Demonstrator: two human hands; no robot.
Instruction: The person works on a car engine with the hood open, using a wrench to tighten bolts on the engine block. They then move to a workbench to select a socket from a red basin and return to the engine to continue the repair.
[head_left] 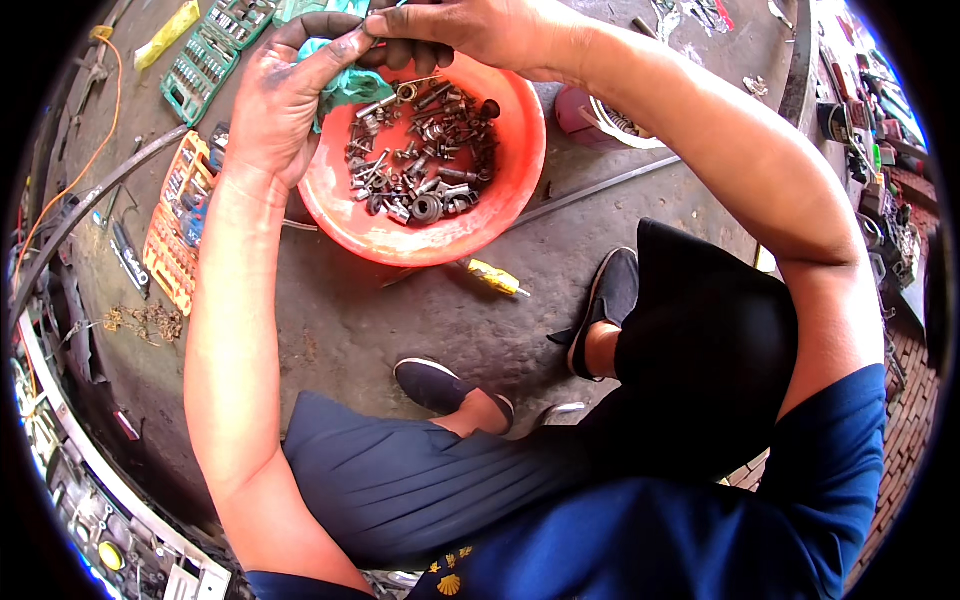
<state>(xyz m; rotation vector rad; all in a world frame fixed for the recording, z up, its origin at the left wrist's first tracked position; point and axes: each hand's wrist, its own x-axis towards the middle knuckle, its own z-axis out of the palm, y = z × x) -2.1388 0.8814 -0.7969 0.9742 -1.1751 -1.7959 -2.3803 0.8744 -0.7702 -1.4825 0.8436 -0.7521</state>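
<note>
My left hand (pixel 295 95) and my right hand (pixel 455 35) meet over the far edge of a red plastic basin (pixel 420 247). Their fingertips are pinched together around something small that I cannot make out. Blackened fingers show on the left hand. Below it, a teal cloth or thin plastic sheet (pixel 355 88) bunches against the basin's far left rim; whether the hand grips it is unclear. Inside the basin lies a heap of greasy bolts, nuts and small metal parts (pixel 425 150).
Left of the basin are a green socket case (pixel 212 58) and an orange tool case (pixel 172 230). A pink bucket (pixel 574 115) stands to the right, near a long metal bar (pixel 600 187). A yellow-handled screwdriver (pixel 492 277) lies before my feet. An orange cord (pixel 112 125) runs along the left.
</note>
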